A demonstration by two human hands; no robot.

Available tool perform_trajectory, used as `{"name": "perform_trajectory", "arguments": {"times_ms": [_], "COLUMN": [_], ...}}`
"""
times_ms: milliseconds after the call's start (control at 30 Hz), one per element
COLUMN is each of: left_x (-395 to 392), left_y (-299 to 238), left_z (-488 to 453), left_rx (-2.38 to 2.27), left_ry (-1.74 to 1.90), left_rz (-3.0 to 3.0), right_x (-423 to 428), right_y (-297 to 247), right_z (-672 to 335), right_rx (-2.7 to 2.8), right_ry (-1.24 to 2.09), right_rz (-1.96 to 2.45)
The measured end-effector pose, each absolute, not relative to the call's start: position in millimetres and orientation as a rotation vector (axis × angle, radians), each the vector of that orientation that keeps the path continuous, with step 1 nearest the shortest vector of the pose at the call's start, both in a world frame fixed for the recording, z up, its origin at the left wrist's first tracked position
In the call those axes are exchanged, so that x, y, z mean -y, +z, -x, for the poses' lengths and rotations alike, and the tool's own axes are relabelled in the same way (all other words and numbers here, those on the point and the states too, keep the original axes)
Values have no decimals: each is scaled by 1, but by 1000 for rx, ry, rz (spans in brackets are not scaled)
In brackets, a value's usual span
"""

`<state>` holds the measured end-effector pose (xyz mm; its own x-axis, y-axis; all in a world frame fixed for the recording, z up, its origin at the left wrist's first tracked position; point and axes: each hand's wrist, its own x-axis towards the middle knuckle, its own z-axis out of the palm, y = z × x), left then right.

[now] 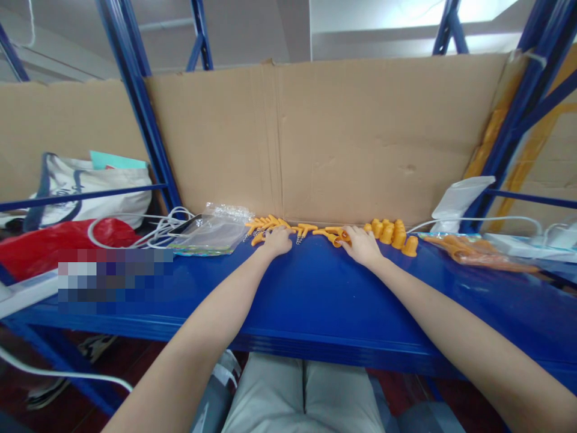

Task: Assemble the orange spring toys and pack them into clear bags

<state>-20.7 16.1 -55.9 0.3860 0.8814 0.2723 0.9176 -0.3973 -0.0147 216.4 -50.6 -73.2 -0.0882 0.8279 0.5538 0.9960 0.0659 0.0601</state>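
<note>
Fingers (346, 233) of my right hand (362, 245) pinch an orange piece (334, 238), likely light and stiff, at its stem; whether my left hand (277, 240) grips, I cannot tell.

Shelf board (315, 300) spans mid-frame with a cardboard sheet (338, 138) standing along its rear edge. Along that edge, left to right: cables (157, 228), plastic bags (211, 231), pile of T-shaped pieces (265, 225), loose T-pieces (311, 229) at centre, cluster of caps (392, 233), filled packet (478, 249) at far right with a pouch (460, 201) behind it. Left hand (277, 242) sits on the pile's right end; right hand (360, 245) is just right of centre, touching the loose T-pieces, caps just beside it. Left of frame, past the upright (148, 120), a tote bag (90, 186) sits behind a crumpled bag (54, 246).
</note>
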Motion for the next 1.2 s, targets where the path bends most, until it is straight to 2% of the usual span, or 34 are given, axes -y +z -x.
{"name": "perform_trajectory", "arguments": {"times_ms": [167,700,1067,1200], "left_x": [-14,-8,-6,-6], "left_y": [-62,-59,-65,-69], "left_z": [10,5,-14,-15], "left_rx": [1476,1573,976,998], "left_ry": [-281,-354,-584,-538], "left_rz": [2605,2454,2787,2802], "right_x": [49,48,48,47], "right_y": [-77,-77,-77,-77], "right_z": [-218,-216,-218,-221], "right_rx": [1989,2120,2110,2098], "right_ry": [-533,-374,-308,-288], "right_rz": [1805,1852,1847,1829]}}
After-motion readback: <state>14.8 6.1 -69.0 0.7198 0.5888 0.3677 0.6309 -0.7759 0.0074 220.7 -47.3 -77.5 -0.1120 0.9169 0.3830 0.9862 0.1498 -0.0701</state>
